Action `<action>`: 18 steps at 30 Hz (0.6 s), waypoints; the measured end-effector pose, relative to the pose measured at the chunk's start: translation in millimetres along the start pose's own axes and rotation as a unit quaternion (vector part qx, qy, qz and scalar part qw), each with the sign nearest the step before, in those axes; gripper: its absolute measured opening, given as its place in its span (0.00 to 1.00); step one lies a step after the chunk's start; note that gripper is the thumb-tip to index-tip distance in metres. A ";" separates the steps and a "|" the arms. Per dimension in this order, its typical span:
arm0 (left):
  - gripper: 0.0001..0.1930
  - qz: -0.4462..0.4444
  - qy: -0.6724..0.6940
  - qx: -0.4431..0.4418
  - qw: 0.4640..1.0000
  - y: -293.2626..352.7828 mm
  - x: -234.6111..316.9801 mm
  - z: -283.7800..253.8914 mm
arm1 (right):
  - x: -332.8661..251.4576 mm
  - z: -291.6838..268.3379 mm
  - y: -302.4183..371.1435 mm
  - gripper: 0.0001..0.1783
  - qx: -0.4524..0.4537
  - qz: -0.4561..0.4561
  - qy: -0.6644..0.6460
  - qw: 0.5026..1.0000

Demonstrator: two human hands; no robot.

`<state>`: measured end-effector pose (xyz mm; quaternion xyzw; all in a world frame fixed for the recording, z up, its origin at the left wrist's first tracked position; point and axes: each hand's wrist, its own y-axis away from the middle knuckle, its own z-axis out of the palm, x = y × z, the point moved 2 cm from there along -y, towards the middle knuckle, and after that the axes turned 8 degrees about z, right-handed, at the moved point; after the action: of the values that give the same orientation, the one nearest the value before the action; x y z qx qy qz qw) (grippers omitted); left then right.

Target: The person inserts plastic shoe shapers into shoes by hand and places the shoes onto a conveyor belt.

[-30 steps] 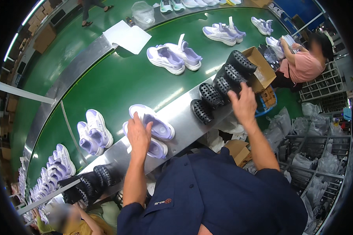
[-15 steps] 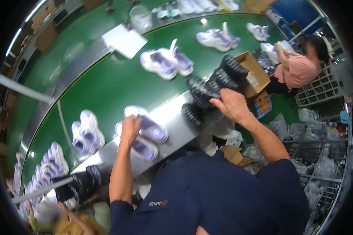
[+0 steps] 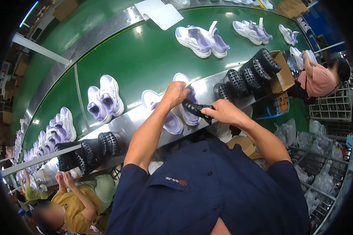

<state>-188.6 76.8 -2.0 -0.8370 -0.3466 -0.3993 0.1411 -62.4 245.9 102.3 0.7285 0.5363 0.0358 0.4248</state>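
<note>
- While a seated person in a yellow top (image 3: 72, 205) works at the lower left, a row of black perforated plastic shoe forms (image 3: 92, 150) rests on the steel ledge (image 3: 135, 123) just above that person.
- Further along, pairs of white-and-lilac sneakers (image 3: 105, 98) lie on the green conveyor belt (image 3: 145, 58), well apart from each other.
- At the middle, 2 white-and-lilac sneakers (image 3: 169, 117) sit on the ledge; the left hand (image 3: 175, 94) is clenched over the nearer one, steadying it from above.
- Just beside it, the right hand (image 3: 223, 112) grips a black perforated plastic insert (image 3: 195, 109), whose far end touches the sneaker under the left hand.
- Beyond the hands, another row of black perforated forms (image 3: 247, 76) leans along the ledge toward an open brown cardboard box (image 3: 283, 72).
- At the far right, a person in a pink top (image 3: 319, 82) bends beside a white wire rack (image 3: 329, 107).
</note>
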 end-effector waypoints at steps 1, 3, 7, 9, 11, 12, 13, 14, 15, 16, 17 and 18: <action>0.13 0.000 0.001 0.000 1.000 2.0 -6.0 2.0 | 5.9 1.4 -6.3 0.34 0.015 0.023 0.001 1.000; 0.11 0.012 0.034 -0.015 0.999 4.7 -10.7 2.8 | 17.8 -3.0 -5.1 0.34 0.006 0.060 -0.043 0.997; 0.09 0.075 0.104 -0.050 0.990 -6.7 -7.2 19.7 | 7.4 33.9 -30.2 0.28 0.176 -0.002 0.141 0.974; 0.08 0.062 0.105 -0.046 0.991 -19.1 20.4 15.9 | 10.9 67.7 -63.2 0.21 0.265 -0.017 0.177 0.948; 0.14 0.137 0.072 0.040 0.987 -18.1 17.4 17.9 | 23.4 85.3 -81.8 0.21 0.322 -0.051 0.129 0.936; 0.14 0.131 0.071 0.043 0.988 -14.9 10.5 22.8 | 22.9 82.5 -78.2 0.21 0.319 -0.056 0.129 0.937; 0.23 0.157 0.027 0.141 0.977 -4.9 9.7 27.7 | 21.9 74.9 -60.9 0.21 0.333 -0.112 0.070 0.934; 0.34 0.181 -0.019 0.236 0.954 5.7 9.2 32.7 | 22.9 70.2 -52.3 0.22 0.344 -0.167 0.009 0.924; 0.34 0.180 -0.020 0.238 0.954 7.4 16.1 37.7 | 29.4 64.2 -57.2 0.22 0.343 -0.169 0.009 0.924; 0.41 0.040 0.025 0.185 0.982 12.9 19.7 47.1 | 36.2 61.8 -61.3 0.22 0.350 -0.147 -0.009 0.925; 0.49 -0.100 0.068 0.128 0.984 16.1 22.7 57.2 | 42.3 59.7 -67.5 0.22 0.358 -0.126 -0.028 0.925; 0.47 -0.123 0.090 0.145 0.978 16.1 26.5 64.4 | 43.1 59.5 -80.4 0.25 0.314 -0.080 -0.022 0.946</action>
<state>-129.0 110.6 -22.3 -0.7193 -0.4870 -0.4327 0.2413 -74.4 251.4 -5.8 0.7802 0.5676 -0.1839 0.1878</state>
